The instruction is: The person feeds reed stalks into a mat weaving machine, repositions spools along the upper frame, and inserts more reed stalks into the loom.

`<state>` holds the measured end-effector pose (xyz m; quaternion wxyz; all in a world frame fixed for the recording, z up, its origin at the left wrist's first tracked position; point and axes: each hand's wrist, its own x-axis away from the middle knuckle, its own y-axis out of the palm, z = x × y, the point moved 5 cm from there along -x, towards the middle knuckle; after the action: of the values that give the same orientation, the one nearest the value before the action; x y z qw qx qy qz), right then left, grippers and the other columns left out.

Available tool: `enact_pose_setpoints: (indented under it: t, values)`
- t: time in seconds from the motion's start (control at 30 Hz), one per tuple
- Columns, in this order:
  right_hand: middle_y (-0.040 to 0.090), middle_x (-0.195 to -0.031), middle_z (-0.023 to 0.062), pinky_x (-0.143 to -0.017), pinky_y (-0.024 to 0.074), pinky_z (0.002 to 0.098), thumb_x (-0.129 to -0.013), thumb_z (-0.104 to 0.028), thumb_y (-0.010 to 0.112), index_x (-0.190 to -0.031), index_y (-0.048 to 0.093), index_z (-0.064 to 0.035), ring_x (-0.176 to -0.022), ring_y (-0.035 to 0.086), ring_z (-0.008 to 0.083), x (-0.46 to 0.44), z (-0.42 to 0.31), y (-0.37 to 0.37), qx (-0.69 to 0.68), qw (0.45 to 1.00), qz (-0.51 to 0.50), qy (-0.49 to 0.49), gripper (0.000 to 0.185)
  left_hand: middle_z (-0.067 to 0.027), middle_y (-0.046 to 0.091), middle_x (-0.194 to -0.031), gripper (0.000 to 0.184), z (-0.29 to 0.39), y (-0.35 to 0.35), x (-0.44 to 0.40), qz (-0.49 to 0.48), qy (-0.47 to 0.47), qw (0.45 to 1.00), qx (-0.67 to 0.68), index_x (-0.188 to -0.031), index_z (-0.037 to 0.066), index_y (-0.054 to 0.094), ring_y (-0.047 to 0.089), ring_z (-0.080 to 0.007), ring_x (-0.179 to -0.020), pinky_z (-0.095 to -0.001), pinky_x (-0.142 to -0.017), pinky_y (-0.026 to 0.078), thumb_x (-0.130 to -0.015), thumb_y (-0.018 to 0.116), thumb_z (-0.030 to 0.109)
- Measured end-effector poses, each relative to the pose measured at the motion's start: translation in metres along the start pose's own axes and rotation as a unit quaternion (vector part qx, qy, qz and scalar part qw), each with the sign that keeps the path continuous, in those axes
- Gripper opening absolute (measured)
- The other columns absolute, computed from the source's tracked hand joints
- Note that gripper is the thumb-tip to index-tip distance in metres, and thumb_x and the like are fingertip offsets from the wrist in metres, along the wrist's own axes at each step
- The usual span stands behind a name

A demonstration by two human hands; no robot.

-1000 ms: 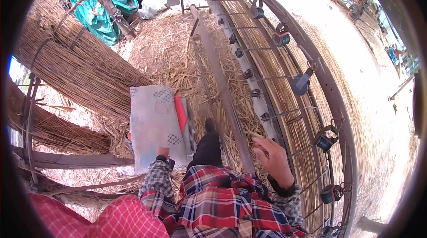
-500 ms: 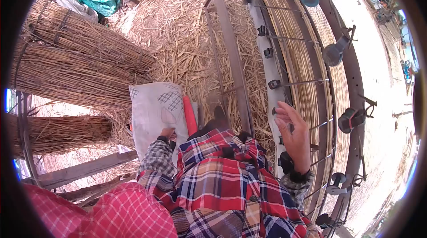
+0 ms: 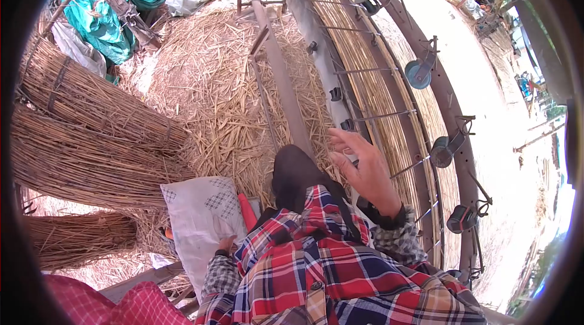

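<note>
My right hand (image 3: 368, 173) is raised in front of me with the fingers stretched and the thumb apart. It hovers over the near edge of a long reed mat (image 3: 380, 100) on a frame, and I see nothing held in it. My left hand (image 3: 227, 244) is low at my side, against a white patterned cloth pad (image 3: 194, 209). Its fingers show only in small part and seem to lie on the cloth. Beside the pad lies a red strip (image 3: 247, 210). Spools (image 3: 418, 74) hang along a dark metal bar (image 3: 447, 97) on the mat's far side.
Bundles of reeds (image 3: 91, 148) lie at the left. Loose straw (image 3: 213, 82) covers the ground ahead, crossed by a metal pipe (image 3: 280, 76). Teal sheeting (image 3: 103, 27) is heaped at the back left. My knee (image 3: 295, 173) juts out beside the pipe.
My view has shifted, so the mat and pad sit differently in it. My right hand has moved forward and left relative to my body. My left hand stays by the pad.
</note>
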<state>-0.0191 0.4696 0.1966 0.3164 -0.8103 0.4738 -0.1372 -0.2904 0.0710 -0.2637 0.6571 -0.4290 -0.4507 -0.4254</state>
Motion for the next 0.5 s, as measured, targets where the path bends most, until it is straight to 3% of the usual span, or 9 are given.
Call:
enact_pose_setpoints:
  t: [0.07, 0.13, 0.2, 0.37, 0.4, 0.47, 0.5]
  values:
    - [0.061, -0.108, 0.0154, -0.081, 0.0496, 0.0335, -0.089, -0.017, 0.061, -0.128, 0.051, -0.0038, -0.094, 0.062, 0.0248, -0.030, 0.003, 0.001, -0.048, 0.999, 0.006, -0.002, 0.043, -0.0192, 0.065, -0.085, 0.056, -0.005, -0.003, -0.009, 0.014, -0.055, 0.998, 0.005, -0.102, -0.010, 0.061, 0.064, -0.0281, -0.073, -0.0376, -0.058, 0.052, -0.080, 0.065, 0.042]
    - [0.062, -0.111, 0.0155, -0.083, 0.0493, 0.0321, -0.090, -0.020, 0.060, -0.133, 0.046, -0.0027, -0.097, 0.061, 0.0209, -0.066, 0.012, 0.001, -0.161, 0.985, 0.048, 0.025, 0.048, -0.0196, 0.062, -0.092, 0.060, -0.021, -0.005, -0.041, -0.033, -0.024, 0.999, 0.002, -0.110, -0.008, 0.058, 0.062, -0.0285, -0.082, -0.0387, -0.063, 0.051, -0.080, 0.066, 0.043]
    - [0.059, -0.115, 0.0172, -0.085, 0.0482, 0.0308, -0.092, -0.023, 0.059, -0.137, 0.040, -0.0001, -0.102, 0.058, 0.0199, -0.110, 0.020, 0.002, -0.183, 0.981, 0.061, 0.000, 0.054, -0.0197, 0.062, -0.099, 0.060, -0.019, -0.002, -0.046, -0.108, -0.023, 0.994, -0.011, -0.117, -0.003, 0.056, 0.062, -0.0298, -0.088, -0.0404, -0.072, 0.053, -0.079, 0.066, 0.042]
    - [0.049, -0.126, 0.0281, -0.090, 0.0457, 0.0307, -0.092, -0.023, 0.059, -0.140, 0.030, 0.0063, -0.112, 0.054, 0.0244, -0.223, 0.047, -0.009, -0.275, 0.933, 0.230, -0.032, 0.064, -0.0186, 0.062, -0.105, 0.059, 0.002, -0.003, -0.043, -0.210, -0.025, 0.977, -0.015, -0.120, -0.001, 0.055, 0.062, -0.0297, -0.093, -0.0412, -0.079, 0.052, -0.081, 0.064, 0.042]
    - [0.049, -0.126, 0.0281, -0.090, 0.0457, 0.0307, -0.092, -0.023, 0.059, -0.140, 0.030, 0.0063, -0.112, 0.054, 0.0244, -0.244, 0.054, -0.009, -0.273, 0.931, 0.238, -0.037, 0.064, -0.0183, 0.062, -0.105, 0.059, 0.009, -0.003, -0.042, -0.213, -0.027, 0.977, -0.010, -0.120, -0.001, 0.055, 0.062, -0.0295, -0.094, -0.0412, -0.079, 0.052, -0.081, 0.063, 0.042]
    - [0.053, -0.123, 0.0192, -0.086, 0.0462, 0.0272, -0.092, -0.019, 0.059, -0.141, 0.025, 0.0079, -0.105, 0.055, 0.0171, -0.287, 0.076, -0.015, -0.333, 0.887, 0.318, -0.028, 0.066, -0.0177, 0.062, -0.106, 0.058, 0.053, -0.001, -0.039, -0.209, -0.024, 0.978, 0.001, -0.120, 0.000, 0.055, 0.061, -0.0292, -0.095, -0.0411, -0.081, 0.052, -0.082, 0.062, 0.043]
    - [0.049, -0.127, 0.0217, -0.085, 0.0462, 0.0280, -0.091, -0.020, 0.060, -0.141, 0.026, 0.0072, -0.105, 0.054, 0.0184, -0.307, 0.090, -0.018, -0.293, 0.887, 0.355, -0.030, 0.066, -0.0174, 0.062, -0.107, 0.057, 0.078, 0.000, -0.041, -0.203, -0.025, 0.979, 0.003, -0.120, 0.000, 0.055, 0.061, -0.0290, -0.096, -0.0411, -0.081, 0.051, -0.082, 0.061, 0.043]
